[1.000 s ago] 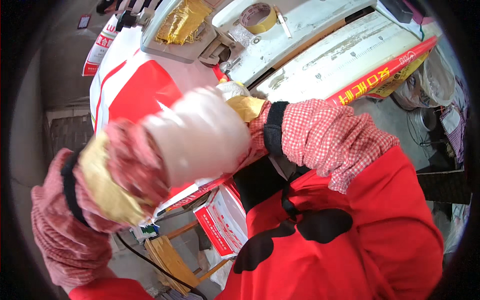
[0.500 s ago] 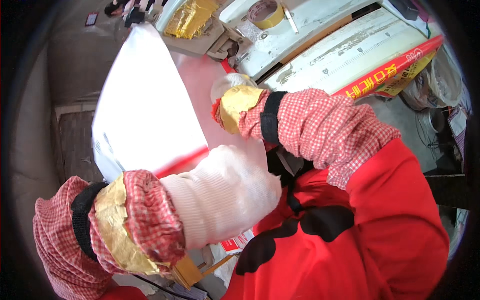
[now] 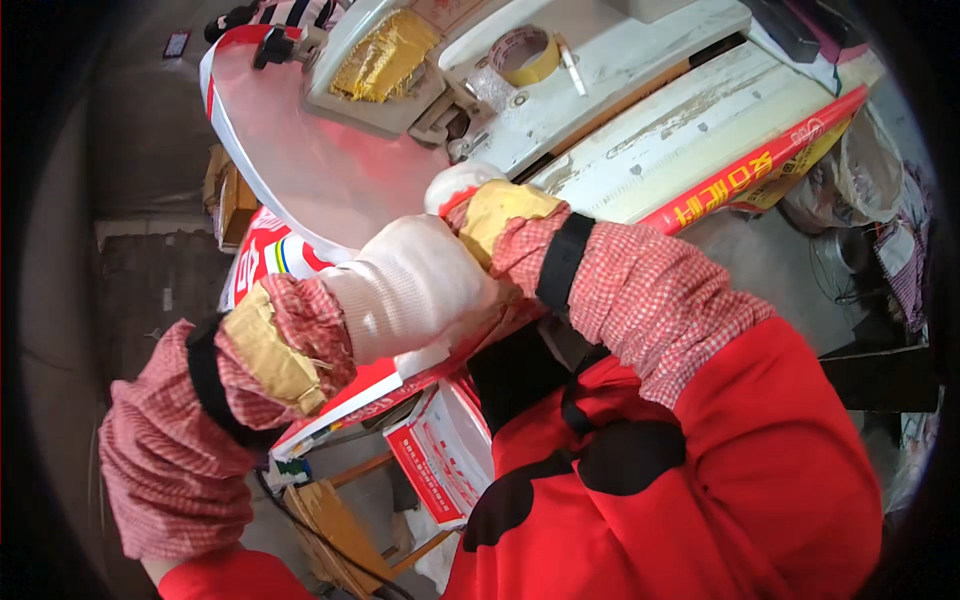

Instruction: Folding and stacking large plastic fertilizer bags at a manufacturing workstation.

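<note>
Since half a second ago the left hand [image 3: 410, 290] in its white knitted glove has risen from low at the person's lap and is now lying against the right hand [image 3: 470, 195]; the large glossy white-and-red plastic sheet [image 3: 310, 170] has swung flatter, its bare face tilting up toward the camera.

Left hand is closing over the sheet's near red-banded edge, fingers curled round it; grip looks firm, though the fingertips are hidden under the fold. Right hand is bunching into a fist just above, apparently pinching the same edge; how tightly cannot be told, since the glove hides the fingers. Both wrists are wearing red-checked cloth sleeve covers [image 3: 650, 290] taped with yellow-brown tape.

Sheet is running from the hands up and left, its far end reaching under the grey-white sewing-type machine head [image 3: 380, 60] on the pale worktable [image 3: 640, 130]. A roll of yellowish tape [image 3: 528, 55] is resting on the machine's bed.

Handling judgement: sheet looks light, floppy, slick-faced, prone to sliding and creasing. Best taken at the folded, red-printed hem, two hands spaced apart, keeping it taut.

Below the hands, a red-and-white printed carton [image 3: 440, 460] is standing near a wooden stool frame [image 3: 340, 520].
</note>
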